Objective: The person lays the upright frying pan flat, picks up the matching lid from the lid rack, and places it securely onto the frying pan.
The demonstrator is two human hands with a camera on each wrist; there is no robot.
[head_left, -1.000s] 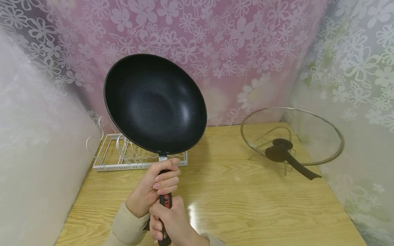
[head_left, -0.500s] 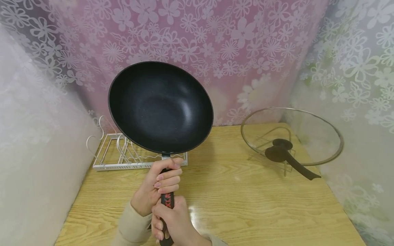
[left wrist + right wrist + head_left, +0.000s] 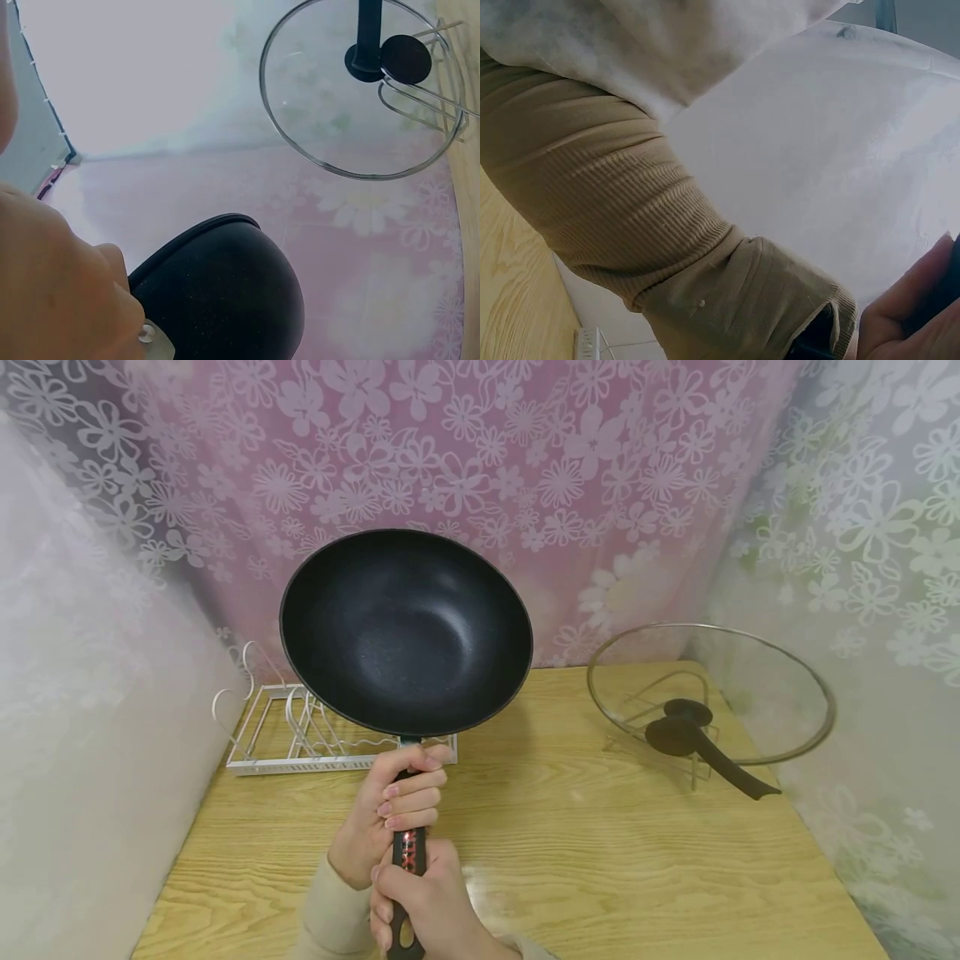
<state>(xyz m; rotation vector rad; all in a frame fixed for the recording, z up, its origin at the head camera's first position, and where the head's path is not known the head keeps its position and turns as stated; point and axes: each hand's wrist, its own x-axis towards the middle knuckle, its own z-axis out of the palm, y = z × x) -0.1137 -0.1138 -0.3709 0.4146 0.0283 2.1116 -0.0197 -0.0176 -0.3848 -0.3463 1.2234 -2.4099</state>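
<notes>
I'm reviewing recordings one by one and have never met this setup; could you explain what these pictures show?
No machine here: these are a person's two bare hands. One camera sits on the head, looking forward and down; another sits on each wrist. In the head view, the left hand grips the handle of a dark pan high up, and the right hand grips it lower down. The pan is held up, its inside facing the camera. On the table are a white rack to the left and, to the right, a glass lid with a wire stand showing through it. The left wrist view catches the pan's outside and the lid; the right wrist view shows a tan sleeve.
</notes>
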